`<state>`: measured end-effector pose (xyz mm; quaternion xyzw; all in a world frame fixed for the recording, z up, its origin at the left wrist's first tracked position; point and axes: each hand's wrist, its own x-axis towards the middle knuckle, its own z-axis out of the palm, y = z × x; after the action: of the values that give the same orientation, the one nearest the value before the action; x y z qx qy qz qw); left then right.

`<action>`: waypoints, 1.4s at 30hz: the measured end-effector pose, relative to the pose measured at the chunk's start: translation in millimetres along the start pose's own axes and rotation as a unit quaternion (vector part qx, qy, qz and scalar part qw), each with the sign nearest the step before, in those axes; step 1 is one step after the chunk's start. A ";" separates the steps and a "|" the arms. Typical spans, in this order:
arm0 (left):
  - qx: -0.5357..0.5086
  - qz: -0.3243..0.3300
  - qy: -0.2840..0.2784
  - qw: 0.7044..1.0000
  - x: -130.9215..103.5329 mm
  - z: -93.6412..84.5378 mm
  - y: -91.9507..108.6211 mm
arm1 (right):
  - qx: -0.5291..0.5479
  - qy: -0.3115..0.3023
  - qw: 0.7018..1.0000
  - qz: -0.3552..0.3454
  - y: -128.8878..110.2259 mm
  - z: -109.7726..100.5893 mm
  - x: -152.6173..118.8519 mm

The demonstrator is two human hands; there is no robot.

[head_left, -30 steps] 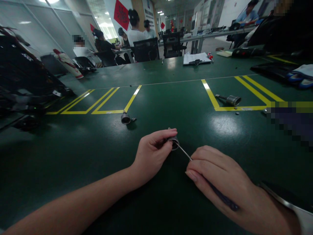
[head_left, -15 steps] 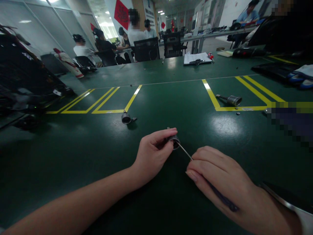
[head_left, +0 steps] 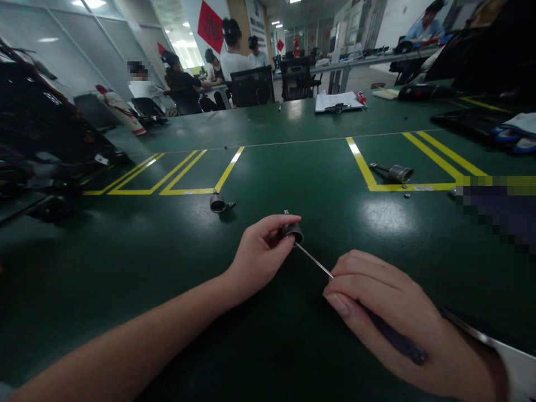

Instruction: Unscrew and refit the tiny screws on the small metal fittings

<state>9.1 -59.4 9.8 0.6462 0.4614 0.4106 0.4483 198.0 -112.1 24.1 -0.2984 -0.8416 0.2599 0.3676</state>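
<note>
My left hand (head_left: 263,245) pinches a dark metal cup-shaped part with a thin stem (head_left: 294,233) between thumb and fingers, holding it over the table. Its open rim faces toward my right hand, and the stem shows past the fingers on the far side. My right hand (head_left: 377,312) is closed round the dark handle of a screwdriver (head_left: 316,261). The thin shaft points up and left, with its tip at the cup's mouth. Whether the tip touches anything inside is hidden.
Another cup-shaped part (head_left: 217,202) stands on the green table at left, beside small metal rings (head_left: 231,204). A third cup part (head_left: 400,172) lies at right within yellow tape, near small rings (head_left: 407,195). Farther back are a clipboard with papers (head_left: 335,101) and gloves (head_left: 519,131). People sit behind.
My left hand has moved the cup part slightly left and up. My right hand has shifted a little right, so more of the screwdriver shaft shows between the hands.
</note>
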 end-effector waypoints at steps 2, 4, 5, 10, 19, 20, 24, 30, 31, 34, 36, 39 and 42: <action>0.020 0.024 -0.043 0.999 1.8 -4.5 -4.0 | 0.013 0.018 1.000 0.009 -1.3 -1.9 0.5; 0.070 0.061 -0.064 0.994 3.6 -8.7 -6.7 | 0.025 0.037 0.999 0.021 -1.6 -3.3 0.7; 0.112 0.079 -0.068 0.988 4.8 -10.7 -6.7 | 0.031 0.046 0.998 0.027 -1.4 -3.7 0.5; 0.365 0.139 -0.064 0.918 19.8 -21.2 5.5 | 0.065 0.084 0.992 0.072 2.2 -5.5 -2.4; 0.298 0.145 -0.043 0.942 55.5 -16.2 6.1 | 0.165 0.154 0.953 0.202 8.8 -11.6 -3.7; 0.269 0.136 -0.052 0.952 56.1 -12.6 3.9 | 0.164 0.148 0.954 0.201 9.0 -12.1 -3.3; 0.261 0.154 -0.051 0.952 54.3 -3.2 -3.4 | 0.158 0.124 0.959 0.201 9.8 -13.3 -1.1; 0.263 0.212 -0.074 0.938 51.0 -3.1 -10.8 | 0.133 0.076 0.967 0.205 10.3 -11.0 1.7; 0.273 0.224 -0.075 0.932 50.8 -3.3 -11.6 | 0.122 0.070 0.970 0.198 9.7 -9.9 1.8; 0.328 0.259 -0.096 0.904 49.7 -4.0 -13.5 | 0.080 0.050 0.984 0.154 6.7 -5.7 0.9; 0.369 0.272 -0.112 0.882 48.5 -4.6 -14.2 | 0.047 0.040 0.991 0.117 5.0 -2.6 -0.3; 0.413 0.280 -0.126 0.857 46.2 -5.1 -14.0 | -0.001 0.040 0.995 0.094 4.5 1.3 -1.5; 0.447 0.288 -0.142 0.835 44.0 -4.1 -12.2 | -0.018 0.029 0.993 0.110 5.6 3.3 -1.3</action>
<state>12.9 -14.0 4.3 0.9313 0.3185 0.1738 0.0328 198.0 -109.9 17.9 -0.4026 -0.7973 0.2751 0.3556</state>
